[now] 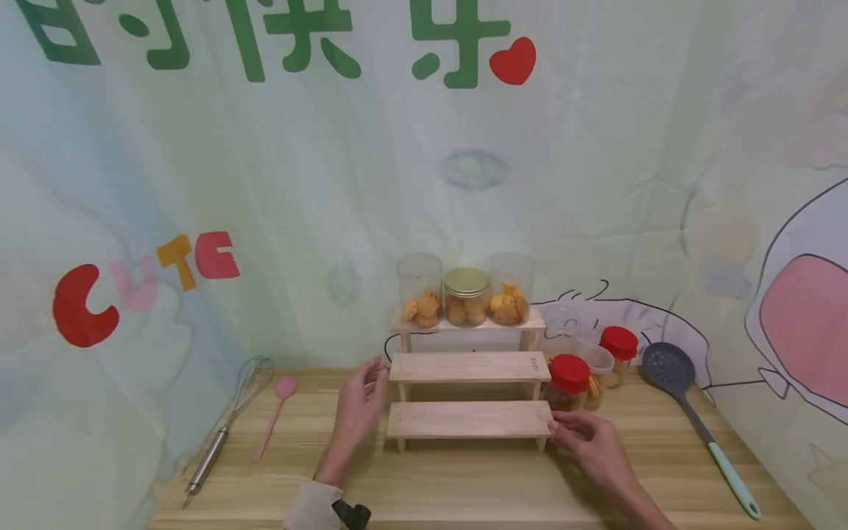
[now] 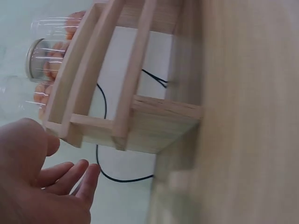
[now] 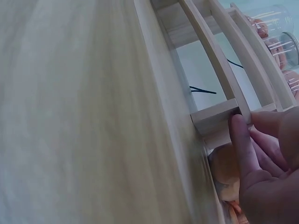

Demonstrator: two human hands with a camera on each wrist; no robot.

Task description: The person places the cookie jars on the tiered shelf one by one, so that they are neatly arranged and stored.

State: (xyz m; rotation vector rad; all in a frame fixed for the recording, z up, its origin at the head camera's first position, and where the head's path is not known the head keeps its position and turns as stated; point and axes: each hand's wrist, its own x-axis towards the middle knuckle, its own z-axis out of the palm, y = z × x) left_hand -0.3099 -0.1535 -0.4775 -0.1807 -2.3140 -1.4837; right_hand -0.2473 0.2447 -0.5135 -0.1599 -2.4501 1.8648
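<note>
A three-step wooden display rack point(image 1: 469, 366) stands on the table against the backdrop. My right hand point(image 1: 592, 449) pinches the right end of its lowest board between thumb point(image 3: 241, 135) and forefinger. Beside the rack's left end is my left hand point(image 1: 361, 403), fingers loosely bent and holding nothing; the left wrist view shows a gap between fingers and wood. On the top step are a clear jar point(image 1: 419, 291) of cookies, a gold-lidded jar point(image 1: 467, 296) in the middle and another clear jar point(image 1: 510, 288) of cookies. The two lower boards carry nothing.
Right of the rack stand two red-lidded jars, one in front point(image 1: 568, 379) and one behind point(image 1: 619, 350), with clear containers point(image 1: 595, 359) between. A slotted spatula point(image 1: 689, 405) lies farther right. At left lie a whisk point(image 1: 228, 430) and a pink spoon point(image 1: 277, 412).
</note>
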